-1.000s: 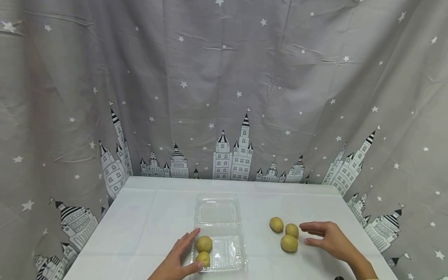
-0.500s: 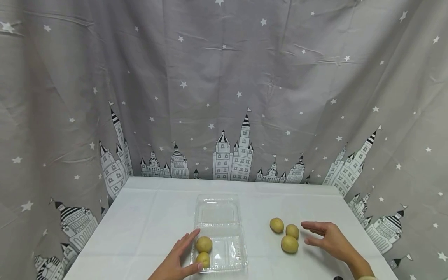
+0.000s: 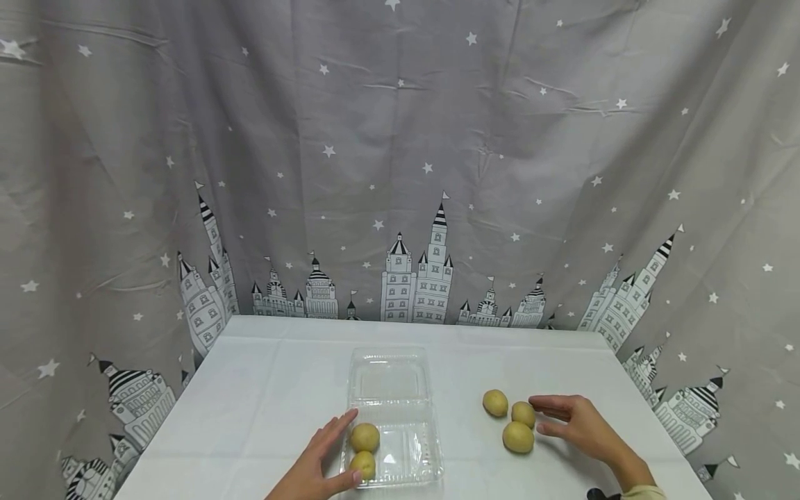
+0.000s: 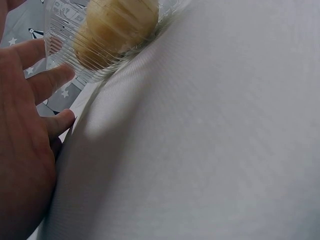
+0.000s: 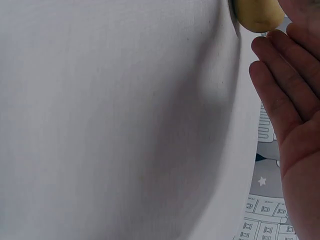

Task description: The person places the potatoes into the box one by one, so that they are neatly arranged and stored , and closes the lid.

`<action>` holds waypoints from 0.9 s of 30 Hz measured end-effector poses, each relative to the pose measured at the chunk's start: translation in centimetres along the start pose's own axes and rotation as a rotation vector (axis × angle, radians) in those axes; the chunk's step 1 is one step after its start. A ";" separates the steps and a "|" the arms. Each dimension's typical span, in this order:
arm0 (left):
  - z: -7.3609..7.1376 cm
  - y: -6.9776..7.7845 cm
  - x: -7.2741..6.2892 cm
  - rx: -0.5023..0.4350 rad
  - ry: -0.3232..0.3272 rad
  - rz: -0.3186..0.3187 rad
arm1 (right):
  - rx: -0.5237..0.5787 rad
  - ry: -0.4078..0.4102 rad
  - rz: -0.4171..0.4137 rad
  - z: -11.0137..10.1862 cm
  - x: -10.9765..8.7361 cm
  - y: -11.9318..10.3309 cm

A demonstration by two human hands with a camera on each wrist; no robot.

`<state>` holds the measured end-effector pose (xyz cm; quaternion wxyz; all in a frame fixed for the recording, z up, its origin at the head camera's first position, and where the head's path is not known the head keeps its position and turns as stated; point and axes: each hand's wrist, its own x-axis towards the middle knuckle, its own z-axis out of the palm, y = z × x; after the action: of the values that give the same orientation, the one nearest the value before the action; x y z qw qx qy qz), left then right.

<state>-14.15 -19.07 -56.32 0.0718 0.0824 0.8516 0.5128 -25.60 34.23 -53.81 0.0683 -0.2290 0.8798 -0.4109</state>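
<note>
An unlatched clear plastic clamshell box (image 3: 415,444) lies on the white table, its lid (image 3: 390,378) folded back away from me. Two potatoes, one farther (image 3: 364,438) and one nearer (image 3: 363,464), sit in the left part of its base. My left hand (image 3: 315,462) rests along the box's left side with fingers extended; in the left wrist view its fingertips touch the ribbed wall (image 4: 87,62). Three loose potatoes lie to the right: a far one (image 3: 495,403), a small one (image 3: 523,414) and a larger one (image 3: 518,437). Beside the small one is my right hand (image 3: 575,420), fingers straight, holding nothing.
A white cloth covers the table (image 3: 269,389). Behind and around it hangs a grey curtain (image 3: 400,173) printed with stars and castles. A small black object (image 3: 596,494) shows at the right wrist.
My right hand has shifted slightly left, closer to the small potato. The left hand, the box and the potatoes keep their places.
</note>
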 end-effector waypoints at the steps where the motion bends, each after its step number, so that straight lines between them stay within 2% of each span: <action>1: 0.0 0.0 0.0 -0.002 -0.001 -0.002 | 0.004 -0.008 0.001 0.0 0.1 0.0; 5: 0.0 0.0 0.0 -0.008 -0.004 -0.003 | 0.023 -0.018 0.027 0.3 0.4 0.0; 11: -0.1 -0.3 0.1 -0.004 -0.002 0.038 | 0.017 -0.016 0.030 0.6 0.8 0.2; 19: -0.2 -0.2 0.1 0.007 -0.003 0.022 | 0.014 -0.002 0.027 0.7 1.3 0.1; 27: -0.1 0.0 0.1 -0.004 -0.005 0.017 | 0.011 -0.025 0.044 0.8 1.6 -0.2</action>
<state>-14.26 -19.10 -56.31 0.0697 0.0908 0.8495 0.5150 -26.66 32.79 -54.05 0.0895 -0.2143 0.8815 -0.4110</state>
